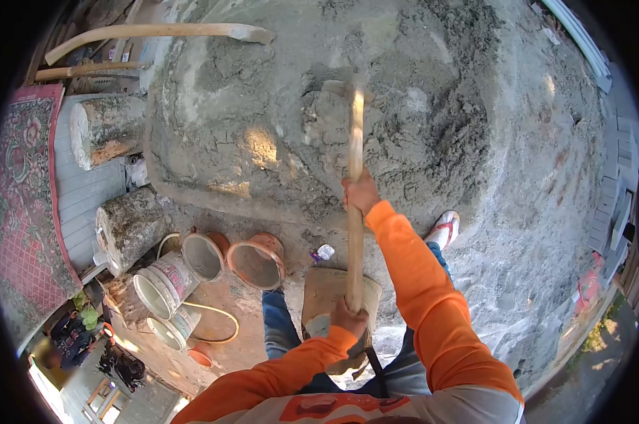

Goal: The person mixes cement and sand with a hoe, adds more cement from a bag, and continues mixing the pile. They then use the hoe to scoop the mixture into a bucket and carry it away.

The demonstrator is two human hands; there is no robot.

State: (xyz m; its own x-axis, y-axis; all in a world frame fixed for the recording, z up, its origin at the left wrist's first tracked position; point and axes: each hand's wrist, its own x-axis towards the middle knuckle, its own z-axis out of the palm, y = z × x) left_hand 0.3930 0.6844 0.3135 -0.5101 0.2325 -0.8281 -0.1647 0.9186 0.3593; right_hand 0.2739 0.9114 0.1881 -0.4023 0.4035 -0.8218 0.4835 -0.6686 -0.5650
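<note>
Both my hands are closed around the long wooden handle of a hoe (355, 233), held lengthwise in front of my body. My right hand (362, 192) grips it about midway along. Lower down, near the end closest to me, my left hand (349, 319) wraps round it. The hoe's far end reaches into grey wet mortar (432, 134), which mostly hides its blade. Loose, lumpy mortar is heaped to the right of the handle, with smoother, wetter mix to the left. Below the handle, a brown paper-like bag (319, 290) lies between my legs.
Buckets stand on the left, among them an orange one (277, 247) and a white one (153, 293), near a yellow hose (227, 325). Cut logs (125, 226) and a patterned rug (30, 212) lie farther left. Another wooden handle (157, 30) is at top left. A person (72, 336) is at lower left.
</note>
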